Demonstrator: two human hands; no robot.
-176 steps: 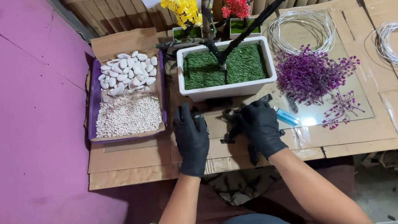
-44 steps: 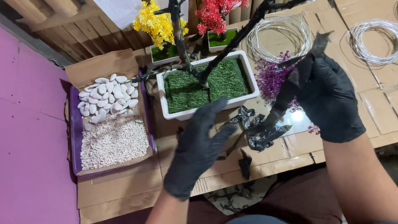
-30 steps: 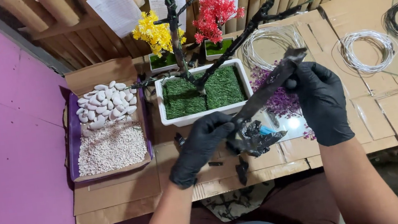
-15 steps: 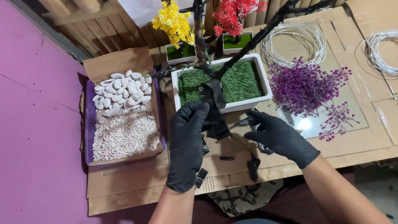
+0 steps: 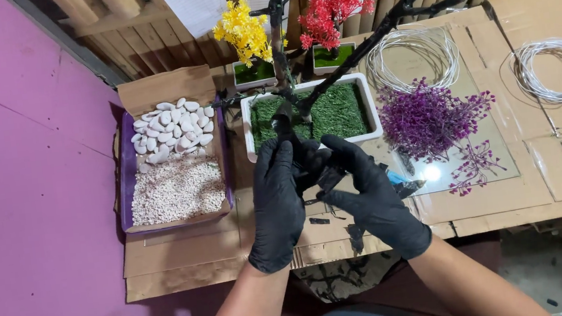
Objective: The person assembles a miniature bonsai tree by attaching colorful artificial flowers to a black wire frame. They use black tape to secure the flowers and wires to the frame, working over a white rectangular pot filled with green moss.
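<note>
Both hands gloved in black, forearms bare. Left hand (image 5: 278, 205) raised upright, fingers (image 5: 279, 157) curled at top. Right hand (image 5: 370, 197) angled in from the right, fingers spread, fingertips met with the left's at centre.

A tray of white pebbles (image 5: 170, 125), purple sprigs (image 5: 426, 115) and wire coils (image 5: 556, 70) lie on cardboard (image 5: 185, 252).

Planter box (image 5: 310, 114) at frame centre on cardboard sheets (image 5: 185, 252). Tray of pebbles and gravel (image 5: 172, 171) to its left. Two small pots (image 5: 291, 67) behind it. Flower sprigs (image 5: 430, 118) to its right; wire coils (image 5: 556, 70) further right. Both hands (image 5: 327, 188) meet just below the planter.
</note>
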